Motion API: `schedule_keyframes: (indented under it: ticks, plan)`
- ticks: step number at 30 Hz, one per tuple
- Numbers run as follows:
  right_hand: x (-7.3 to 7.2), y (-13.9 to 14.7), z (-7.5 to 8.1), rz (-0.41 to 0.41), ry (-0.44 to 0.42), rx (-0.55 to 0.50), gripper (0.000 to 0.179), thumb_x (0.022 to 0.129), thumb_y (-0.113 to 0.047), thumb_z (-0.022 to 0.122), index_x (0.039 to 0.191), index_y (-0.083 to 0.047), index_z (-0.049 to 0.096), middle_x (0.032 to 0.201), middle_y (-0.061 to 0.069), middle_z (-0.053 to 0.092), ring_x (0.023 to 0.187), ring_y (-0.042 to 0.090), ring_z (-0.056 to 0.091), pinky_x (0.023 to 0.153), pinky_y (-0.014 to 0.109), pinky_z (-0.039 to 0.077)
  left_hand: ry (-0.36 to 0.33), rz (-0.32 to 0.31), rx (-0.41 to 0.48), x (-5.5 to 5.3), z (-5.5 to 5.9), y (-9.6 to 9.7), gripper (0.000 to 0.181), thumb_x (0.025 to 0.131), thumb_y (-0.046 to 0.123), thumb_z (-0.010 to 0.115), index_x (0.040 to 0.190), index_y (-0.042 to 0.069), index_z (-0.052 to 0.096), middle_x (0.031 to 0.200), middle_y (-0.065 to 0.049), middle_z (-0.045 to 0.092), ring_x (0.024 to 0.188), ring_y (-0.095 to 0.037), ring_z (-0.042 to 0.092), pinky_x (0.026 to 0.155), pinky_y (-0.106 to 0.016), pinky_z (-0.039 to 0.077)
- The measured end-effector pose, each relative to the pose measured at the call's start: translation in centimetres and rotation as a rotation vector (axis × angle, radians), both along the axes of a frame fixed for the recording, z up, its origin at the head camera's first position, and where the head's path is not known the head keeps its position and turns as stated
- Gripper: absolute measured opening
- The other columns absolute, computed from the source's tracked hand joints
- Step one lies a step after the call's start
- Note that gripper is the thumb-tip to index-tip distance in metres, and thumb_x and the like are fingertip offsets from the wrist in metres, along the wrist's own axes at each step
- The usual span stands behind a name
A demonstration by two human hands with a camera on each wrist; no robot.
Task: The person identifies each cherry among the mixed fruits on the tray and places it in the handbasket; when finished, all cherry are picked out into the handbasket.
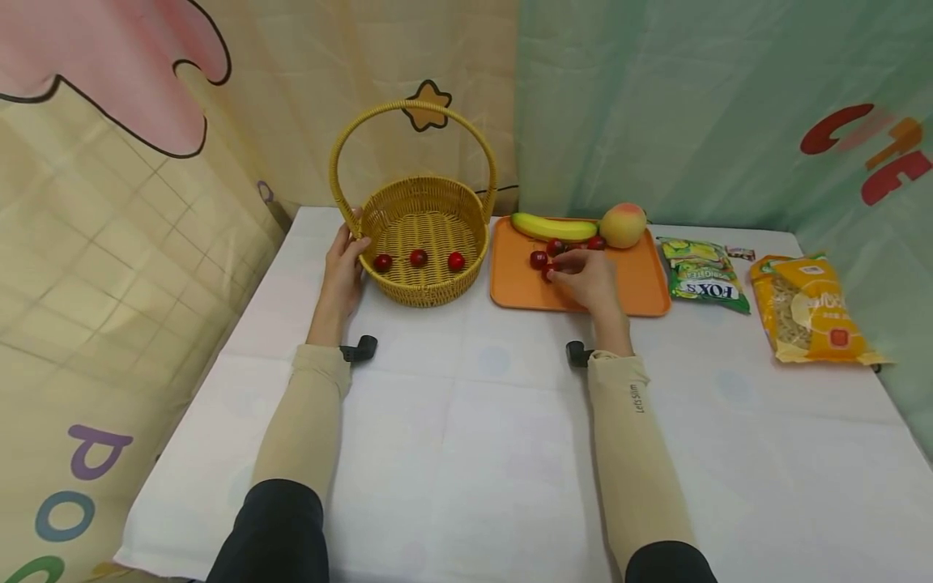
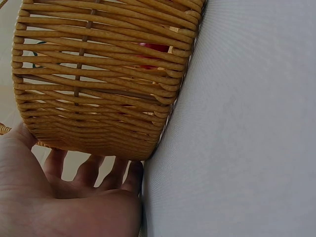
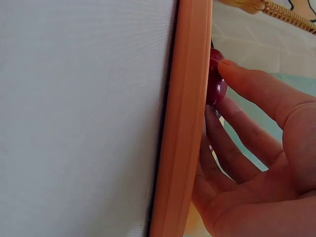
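Observation:
My left hand (image 1: pixel 343 273) grips a yellow wicker basket (image 1: pixel 432 295) at its left side, the thumb over the rim near the handle's base. Inside the basket lie a few cherries (image 1: pixel 419 257) in a row. In the left wrist view, the fingers of that hand (image 2: pixel 74 202) reach along the basket's side. Over an orange tray (image 1: pixel 641 295), my right hand (image 1: pixel 594 282) pinches a dark red cherry (image 3: pixel 216 81) between thumb and fingers. More cherries (image 1: pixel 538 259) lie beside it on the tray, some partly hidden by the hand.
A banana (image 1: pixel 554 227) and a peach (image 1: pixel 623 225) lie at the tray's back edge. To the right are a green FOX'S bag (image 1: pixel 703 275), a small wrapped packet (image 1: pixel 739 253) and a yellow food bag (image 1: pixel 809 312). A white cloth (image 1: pixel 466 453) covers the table; curtains hang behind.

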State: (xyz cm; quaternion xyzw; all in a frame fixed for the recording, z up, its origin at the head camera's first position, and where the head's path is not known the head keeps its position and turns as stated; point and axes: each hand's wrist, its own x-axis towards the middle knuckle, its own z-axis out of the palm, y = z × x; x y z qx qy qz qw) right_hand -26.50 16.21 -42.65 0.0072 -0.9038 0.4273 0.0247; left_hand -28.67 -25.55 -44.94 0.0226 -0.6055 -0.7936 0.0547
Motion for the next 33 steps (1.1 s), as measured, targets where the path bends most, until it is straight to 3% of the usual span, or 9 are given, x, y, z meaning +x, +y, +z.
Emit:
schedule_keyframes:
  ticks: [12,18,22,26,33]
  plan:
    - [-0.1,-0.7,-0.3,0.041,0.015,0.035,0.032,0.092,-0.018,0.084,0.118,-0.001,0.078,0.114,0.019,0.077,0.104,0.034,0.071,0.097,0.047,0.057,-0.013,0.009,-0.028,-0.1,0.1,0.0,0.058,0.107,0.011,0.053,0.160,0.034,0.046,0.171,0.004,0.034,0.157,-0.015,0.033,0.132,-0.037,0.020]
    - [0.0,-0.8,0.4,0.021,0.029,0.019,0.029,0.092,-0.016,0.083,0.117,-0.002,0.077,0.114,0.019,0.076,0.104,0.033,0.069,0.097,0.045,0.056,-0.008,0.002,-0.025,-0.1,-0.1,-0.1,0.059,0.107,0.011,0.052,0.161,0.033,0.044,0.171,0.005,0.033,0.157,-0.015,0.031,0.132,-0.038,0.019]
    - [0.4,-1.8,2.3,0.010,0.099,-0.026,0.031,0.092,-0.018,0.083,0.119,-0.005,0.077,0.114,0.016,0.076,0.103,0.030,0.069,0.096,0.043,0.057,-0.004,-0.002,-0.023,0.0,-0.1,-0.1,0.059,0.108,0.011,0.053,0.161,0.034,0.044,0.172,0.005,0.032,0.158,-0.014,0.030,0.133,-0.038,0.017]
    - [1.1,-4.1,4.3,0.056,0.193,-0.071,0.033,0.091,-0.017,0.083,0.122,-0.006,0.076,0.115,0.015,0.077,0.102,0.030,0.073,0.095,0.044,0.060,-0.011,0.000,-0.021,0.1,0.1,-0.1,0.059,0.108,0.012,0.053,0.161,0.034,0.044,0.172,0.008,0.031,0.159,-0.012,0.029,0.133,-0.037,0.017]
    - [2.2,-9.1,4.1,0.241,0.355,-0.162,0.033,0.090,-0.005,0.083,0.121,0.003,0.074,0.116,0.018,0.075,0.107,0.032,0.071,0.096,0.050,0.061,-0.012,-0.016,-0.002,1.0,1.3,0.3,0.062,0.106,0.008,0.053,0.164,0.026,0.040,0.173,0.003,0.031,0.160,-0.018,0.027,0.133,-0.039,0.016]
